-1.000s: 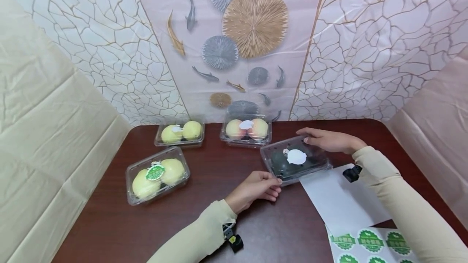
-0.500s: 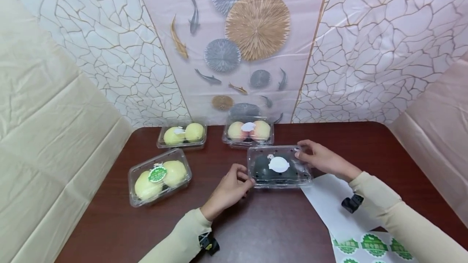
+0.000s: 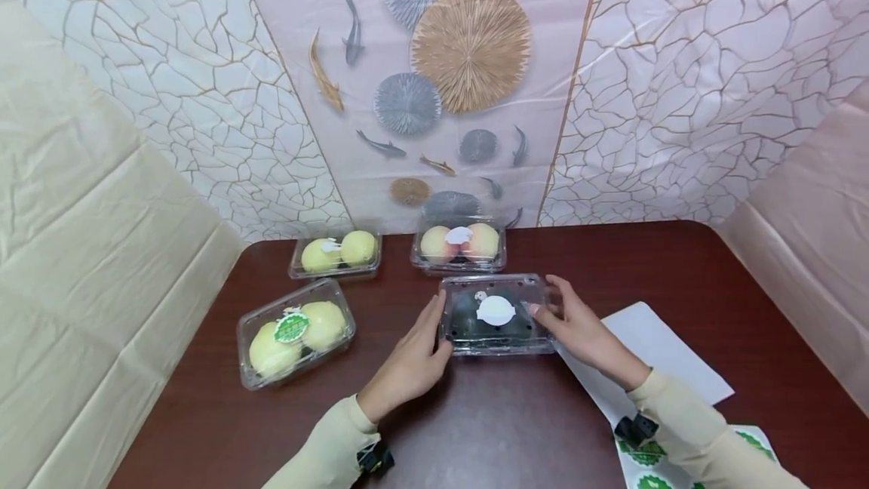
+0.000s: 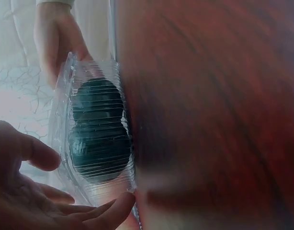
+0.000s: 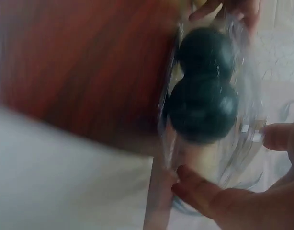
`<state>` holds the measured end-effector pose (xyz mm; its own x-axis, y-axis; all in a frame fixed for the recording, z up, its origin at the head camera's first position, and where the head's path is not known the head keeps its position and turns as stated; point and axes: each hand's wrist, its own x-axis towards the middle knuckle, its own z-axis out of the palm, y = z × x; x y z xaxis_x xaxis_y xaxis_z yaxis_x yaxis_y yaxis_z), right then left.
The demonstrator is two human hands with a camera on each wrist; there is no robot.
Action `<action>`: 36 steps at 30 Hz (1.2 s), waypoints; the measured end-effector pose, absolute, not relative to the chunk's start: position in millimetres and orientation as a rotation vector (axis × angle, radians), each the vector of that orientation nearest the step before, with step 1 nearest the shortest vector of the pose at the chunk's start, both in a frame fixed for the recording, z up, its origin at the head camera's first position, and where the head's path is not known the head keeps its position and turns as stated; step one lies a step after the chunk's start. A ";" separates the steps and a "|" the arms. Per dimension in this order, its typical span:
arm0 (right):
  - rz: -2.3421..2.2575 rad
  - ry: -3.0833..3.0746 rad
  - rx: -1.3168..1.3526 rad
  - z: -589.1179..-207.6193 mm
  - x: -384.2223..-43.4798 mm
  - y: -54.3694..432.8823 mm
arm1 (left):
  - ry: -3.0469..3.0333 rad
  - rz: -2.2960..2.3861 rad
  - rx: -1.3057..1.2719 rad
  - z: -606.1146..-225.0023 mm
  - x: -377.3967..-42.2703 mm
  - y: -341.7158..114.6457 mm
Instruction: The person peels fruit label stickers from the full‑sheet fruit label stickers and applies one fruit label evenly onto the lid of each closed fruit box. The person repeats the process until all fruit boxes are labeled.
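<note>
A clear plastic clamshell box (image 3: 505, 347) lies flat on the table in the middle of the head view. Two dark green round things (image 4: 100, 153), probably fruit, show through its ribbed wall in the left wrist view, and a blank white label (image 3: 496, 311) is on its lid. My left hand (image 3: 410, 361) lies along the box's left end, fingers fairly straight and thumb at the near corner. At the right end, my right hand (image 3: 587, 330) holds the box with its thumb over the lid's edge; its other fingertips are partly hidden in the head view.
Clear boxes of yellow fruit (image 3: 338, 251) and peaches (image 3: 459, 244) stand at the back. Another yellow fruit box (image 3: 296, 332) on the left bears a green round sticker. White paper (image 3: 668, 357) and a sheet of green stickers (image 3: 753, 440) lie on the right.
The box with the dark green contents has slid left off most of the white paper and turned straight. Both hands have moved left with it, and the left fingers have straightened along its end.
</note>
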<state>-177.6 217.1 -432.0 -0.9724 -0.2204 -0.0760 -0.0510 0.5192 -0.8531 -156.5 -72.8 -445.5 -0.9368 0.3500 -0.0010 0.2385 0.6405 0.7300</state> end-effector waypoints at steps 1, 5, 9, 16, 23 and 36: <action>-1.439 2.593 -0.246 -432.9 -173.6 214.1 | 2.711 1.168 0.484 -446.1 -154.6 -73.1; -1.365 2.643 -0.292 -434.9 -157.9 202.3 | 2.722 1.141 0.483 -448.1 -148.3 -76.6; -1.296 2.639 -0.333 -436.9 -148.8 193.8 | 2.771 1.086 0.504 -448.4 -144.2 -81.0; -1.263 2.608 -0.311 -442.6 -145.4 185.3 | 2.825 1.016 0.531 -447.2 -144.6 -87.1; -1.222 2.649 -0.302 -442.5 -144.6 183.3 | 2.858 0.953 0.537 -445.1 -147.8 -87.1; -1.113 2.711 -0.329 -433.6 -146.2 187.9 | 2.982 0.948 0.548 -429.5 -156.1 -73.0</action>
<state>-146.2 187.9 -433.6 -0.9568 -0.2755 -0.0930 -0.1307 0.6932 -0.7088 -156.1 -73.0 -429.5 -0.9399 0.3130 0.1361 0.3341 0.7624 0.5541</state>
